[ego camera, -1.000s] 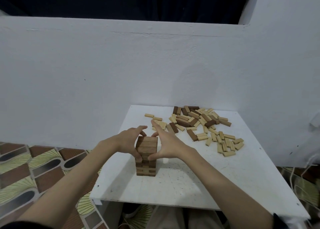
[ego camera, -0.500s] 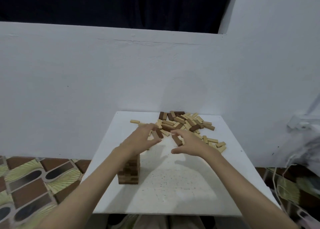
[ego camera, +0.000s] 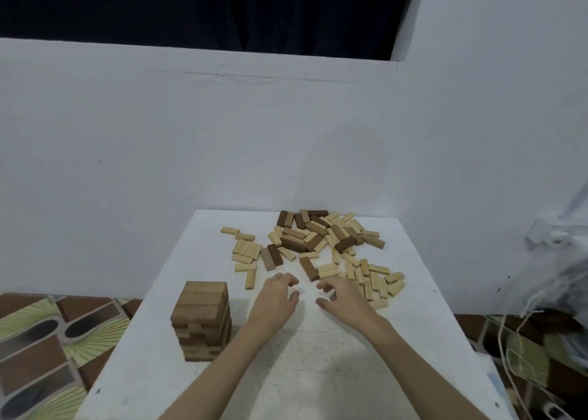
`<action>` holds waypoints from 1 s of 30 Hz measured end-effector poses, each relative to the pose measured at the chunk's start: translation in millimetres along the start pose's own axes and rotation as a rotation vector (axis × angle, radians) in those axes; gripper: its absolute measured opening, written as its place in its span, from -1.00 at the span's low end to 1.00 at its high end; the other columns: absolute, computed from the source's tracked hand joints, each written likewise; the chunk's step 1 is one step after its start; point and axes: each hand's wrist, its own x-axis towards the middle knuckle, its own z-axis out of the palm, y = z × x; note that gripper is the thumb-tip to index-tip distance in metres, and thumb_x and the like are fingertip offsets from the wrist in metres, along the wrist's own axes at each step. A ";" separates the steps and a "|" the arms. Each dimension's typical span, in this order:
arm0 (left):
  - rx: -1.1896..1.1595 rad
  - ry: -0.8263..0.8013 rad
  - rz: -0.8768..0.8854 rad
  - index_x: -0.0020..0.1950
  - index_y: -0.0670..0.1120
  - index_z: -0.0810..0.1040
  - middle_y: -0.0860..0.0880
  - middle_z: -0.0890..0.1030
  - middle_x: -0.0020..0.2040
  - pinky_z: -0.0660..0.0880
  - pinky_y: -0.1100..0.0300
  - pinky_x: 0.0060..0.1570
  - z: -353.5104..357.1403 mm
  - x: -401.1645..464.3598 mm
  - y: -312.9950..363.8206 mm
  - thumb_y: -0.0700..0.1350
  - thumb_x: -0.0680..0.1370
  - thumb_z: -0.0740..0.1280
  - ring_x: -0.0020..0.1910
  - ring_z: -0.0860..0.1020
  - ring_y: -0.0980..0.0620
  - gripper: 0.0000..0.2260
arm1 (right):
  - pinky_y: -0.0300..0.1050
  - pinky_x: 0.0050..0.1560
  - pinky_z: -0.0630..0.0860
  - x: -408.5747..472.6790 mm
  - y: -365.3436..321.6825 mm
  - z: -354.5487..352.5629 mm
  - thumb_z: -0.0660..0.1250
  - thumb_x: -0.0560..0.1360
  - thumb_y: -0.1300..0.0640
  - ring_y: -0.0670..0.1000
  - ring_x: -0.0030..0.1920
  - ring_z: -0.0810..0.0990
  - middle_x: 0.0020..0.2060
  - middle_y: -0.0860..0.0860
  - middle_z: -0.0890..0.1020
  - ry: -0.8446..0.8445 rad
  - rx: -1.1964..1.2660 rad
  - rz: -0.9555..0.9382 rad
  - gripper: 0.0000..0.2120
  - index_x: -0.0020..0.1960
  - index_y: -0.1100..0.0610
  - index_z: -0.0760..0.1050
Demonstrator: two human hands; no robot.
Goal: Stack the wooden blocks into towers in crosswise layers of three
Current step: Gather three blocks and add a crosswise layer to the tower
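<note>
A tower of brown wooden blocks [ego camera: 202, 321] stands on the white table [ego camera: 318, 372] near its left edge, several crosswise layers high. A heap of loose light and dark blocks [ego camera: 318, 244] lies across the far half of the table. My left hand [ego camera: 276, 295] hovers over the table's middle, fingers loosely curled, holding nothing. My right hand [ego camera: 342, 295] hangs beside it, fingers also loosely curled and empty, just short of a dark block [ego camera: 309, 269] at the heap's near edge. Both hands are well right of the tower.
A white wall [ego camera: 222, 149] rises right behind the table. Patterned floor tiles [ego camera: 47, 349] show to the left. At the right hang pale cords [ego camera: 512, 356] and a white fitting [ego camera: 547, 236]. The table's near edge runs out of frame.
Both hands have let go of the tower and moved right and forward toward the loose heap. The view has shifted, so the tower now sits at the left.
</note>
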 end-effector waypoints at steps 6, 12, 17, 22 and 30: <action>0.186 0.102 -0.082 0.28 -0.11 0.43 -0.06 0.43 0.29 0.32 0.24 0.20 11.5 50.6 -18.1 -0.14 0.60 0.18 0.24 0.40 0.00 -0.74 | -0.24 -0.07 0.41 41.1 -1.9 19.9 0.30 0.53 0.15 -0.07 -0.10 0.46 -0.06 -0.01 0.50 0.140 0.033 0.022 -0.90 0.04 0.14 0.49; 0.401 0.017 -0.136 0.37 -0.19 0.27 -0.12 0.25 0.43 0.13 0.13 0.41 34.6 83.7 -39.4 -0.09 0.58 0.19 0.46 0.13 -0.10 -0.61 | -0.03 0.07 0.51 66.7 7.5 33.1 0.23 0.54 0.16 0.03 0.11 0.49 0.08 0.02 0.50 0.161 -0.079 0.068 -0.72 0.25 0.10 0.41; 0.488 -0.058 -0.175 0.50 -0.26 0.02 -0.20 0.01 0.54 -0.02 -0.02 0.49 50.2 92.7 -49.5 -0.01 0.61 0.11 0.52 -0.10 -0.17 -0.43 | -0.03 0.11 0.48 84.4 13.6 34.8 0.22 0.56 0.09 0.07 0.19 0.43 0.15 0.04 0.50 0.189 -0.168 0.083 -0.66 0.32 0.10 0.37; 0.507 -0.028 -0.175 0.48 -0.23 0.14 -0.16 0.19 0.50 0.09 0.01 0.46 55.7 82.4 -45.4 0.02 0.64 0.04 0.50 0.09 -0.16 -0.51 | -0.06 0.08 0.47 92.6 19.1 37.5 0.26 0.55 0.01 0.08 0.19 0.43 0.13 0.04 0.55 0.173 -0.253 0.021 -0.64 0.29 0.11 0.36; 0.385 0.127 -0.305 0.30 -0.13 0.30 -0.08 0.37 0.28 0.33 0.15 0.20 49.0 69.1 -27.0 0.07 0.57 0.22 0.26 0.35 -0.07 -0.60 | -0.10 -0.04 0.48 91.0 16.5 41.4 0.31 0.47 0.19 0.06 0.11 0.45 0.05 0.06 0.55 0.156 -0.286 0.018 -0.55 0.33 0.11 0.32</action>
